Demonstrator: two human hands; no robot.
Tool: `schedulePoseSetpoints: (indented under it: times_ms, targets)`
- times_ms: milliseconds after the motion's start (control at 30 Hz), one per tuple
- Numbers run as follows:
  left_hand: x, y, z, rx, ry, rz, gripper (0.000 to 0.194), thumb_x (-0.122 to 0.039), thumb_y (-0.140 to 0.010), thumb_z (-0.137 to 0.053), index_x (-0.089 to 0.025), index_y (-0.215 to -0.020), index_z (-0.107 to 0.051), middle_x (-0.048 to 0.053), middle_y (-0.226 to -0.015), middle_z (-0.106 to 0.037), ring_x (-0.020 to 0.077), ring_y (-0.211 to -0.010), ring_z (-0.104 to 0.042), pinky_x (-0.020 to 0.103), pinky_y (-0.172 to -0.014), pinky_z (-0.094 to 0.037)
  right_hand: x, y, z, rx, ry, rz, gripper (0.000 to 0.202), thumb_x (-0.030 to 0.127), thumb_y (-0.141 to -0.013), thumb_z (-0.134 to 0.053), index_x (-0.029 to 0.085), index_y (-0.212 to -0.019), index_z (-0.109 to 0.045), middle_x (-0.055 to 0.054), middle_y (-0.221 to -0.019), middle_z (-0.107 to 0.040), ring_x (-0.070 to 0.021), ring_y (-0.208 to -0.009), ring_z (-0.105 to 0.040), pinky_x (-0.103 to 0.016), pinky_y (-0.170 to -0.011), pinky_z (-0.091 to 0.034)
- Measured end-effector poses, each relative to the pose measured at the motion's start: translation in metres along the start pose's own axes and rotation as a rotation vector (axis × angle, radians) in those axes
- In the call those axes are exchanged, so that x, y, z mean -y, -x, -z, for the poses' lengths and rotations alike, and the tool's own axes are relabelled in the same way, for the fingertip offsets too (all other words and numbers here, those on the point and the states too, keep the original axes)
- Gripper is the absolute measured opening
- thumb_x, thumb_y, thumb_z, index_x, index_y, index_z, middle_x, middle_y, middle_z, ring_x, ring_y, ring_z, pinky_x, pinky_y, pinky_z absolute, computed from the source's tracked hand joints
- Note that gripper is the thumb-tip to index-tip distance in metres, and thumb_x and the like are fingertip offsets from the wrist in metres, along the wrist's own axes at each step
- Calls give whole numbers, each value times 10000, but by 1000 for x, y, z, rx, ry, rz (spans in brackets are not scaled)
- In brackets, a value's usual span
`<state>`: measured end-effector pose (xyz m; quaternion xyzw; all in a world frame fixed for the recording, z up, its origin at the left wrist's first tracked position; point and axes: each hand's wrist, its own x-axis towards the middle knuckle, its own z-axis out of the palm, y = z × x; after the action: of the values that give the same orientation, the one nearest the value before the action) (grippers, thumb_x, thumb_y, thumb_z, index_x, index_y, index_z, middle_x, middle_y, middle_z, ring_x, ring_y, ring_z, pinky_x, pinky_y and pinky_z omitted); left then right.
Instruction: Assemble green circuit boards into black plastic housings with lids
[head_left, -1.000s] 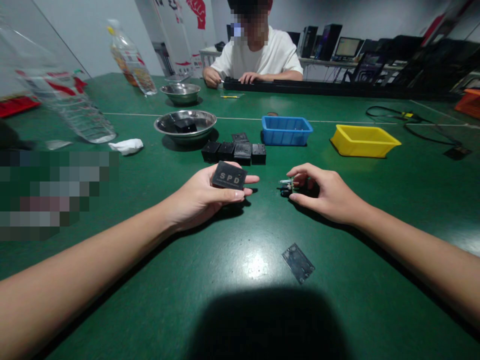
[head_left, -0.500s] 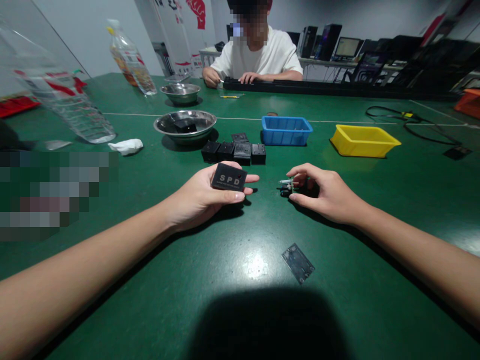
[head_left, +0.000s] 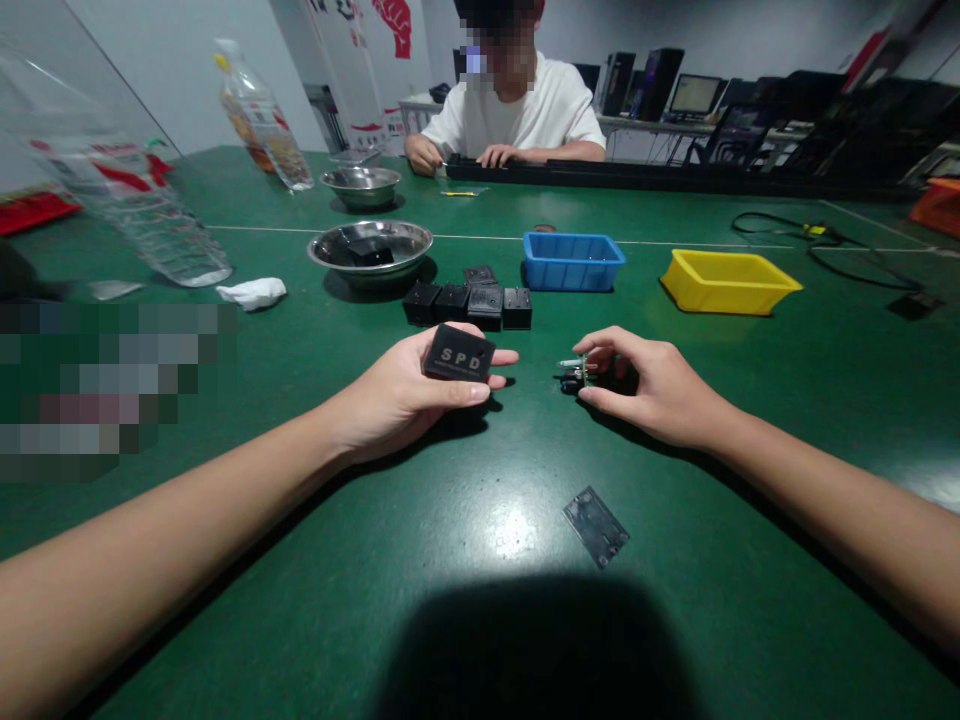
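Observation:
My left hand [head_left: 409, 390] grips a black plastic case [head_left: 459, 354] marked "SPD", its printed face turned up toward me. To the right, my right hand [head_left: 637, 385] pinches a small circuit board [head_left: 585, 370] by its edge between thumb and fingers, with components pointing left toward the case. A gap of table separates the two hands. Nearer to me a flat dark rectangular cover plate [head_left: 597, 527] lies loose on the green table [head_left: 465, 520]. Just beyond my left hand, several black cases [head_left: 484, 306] stand grouped together.
A steel bowl [head_left: 322, 250] with a black part inside stands behind the cases, near a blue bin [head_left: 574, 265] and a yellow bin [head_left: 727, 285]. Plastic bottles [head_left: 150, 200] and a crumpled tissue [head_left: 253, 293] are at left. A person [head_left: 517, 110] sits opposite behind a long black strip.
My left hand has tipped the case very slightly. The right hand and the circuit board hold still.

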<state>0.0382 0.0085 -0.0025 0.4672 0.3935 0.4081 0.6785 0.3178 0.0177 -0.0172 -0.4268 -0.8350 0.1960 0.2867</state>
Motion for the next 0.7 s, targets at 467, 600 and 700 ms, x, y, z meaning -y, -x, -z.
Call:
schedulePoseSetpoints:
  times_ms: [467, 600, 700]
  targets:
    - [-1, 0, 0, 10, 7, 0, 585, -97, -606, -932, -188, -1075, -595, 142, -1177, -763, 255, -1045, -757, 388, -1034, -562, 0, 0, 0, 4, 6, 5, 337, 287, -825, -716, 213, -1137, -614, -43, -931, -708, -199, -848, -674, -316, -772, -516]
    - [-2, 0, 0, 22, 21, 4, 578, -80, -616, -922, -191, -1075, -588, 133, -1163, -770, 218, -998, -767, 327, -984, -578, 0, 0, 1, 7, 8, 1, 339, 290, -827, -717, 218, -1141, -612, -43, -939, -710, -200, -851, -671, -322, -779, -516]
    - [-3, 0, -1, 25, 20, 3, 569, -66, -624, -912, -188, -1073, -585, 130, -1160, -770, 200, -967, -769, 302, -941, -587, 0, 0, 1, 7, 9, 1, 339, 292, -828, -715, 216, -1142, -612, -44, -944, -713, -200, -853, -670, -324, -786, -518]
